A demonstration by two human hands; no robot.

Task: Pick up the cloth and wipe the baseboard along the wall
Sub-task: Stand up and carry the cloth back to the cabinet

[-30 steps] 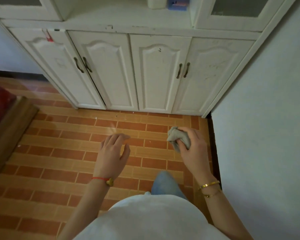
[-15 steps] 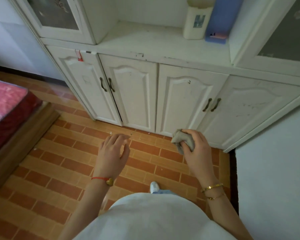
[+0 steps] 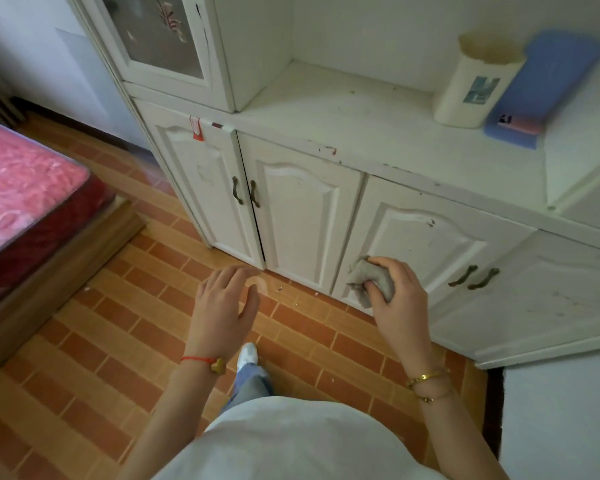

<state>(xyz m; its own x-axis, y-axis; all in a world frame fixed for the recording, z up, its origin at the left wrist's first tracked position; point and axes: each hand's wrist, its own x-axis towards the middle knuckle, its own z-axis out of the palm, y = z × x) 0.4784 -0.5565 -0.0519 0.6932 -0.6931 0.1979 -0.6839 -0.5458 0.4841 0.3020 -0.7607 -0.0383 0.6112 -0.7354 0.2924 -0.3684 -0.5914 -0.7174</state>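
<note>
The cloth is a grey wad, long axis running upper left to lower right, its free end pointing left of the fingers. It sits centre-right of frame, in front of a cabinet door. The right hand has its grip clamped on it, fingers curled over the top; most of the wad protrudes toward upper left. The left hand hangs over the floor, fingers relaxed and apart. On the shelf, upper right, a cream cup stands beside a blue box; contents not visible.

Single head cam, looks fwd and down over hands toward cabinet and floor.
</note>
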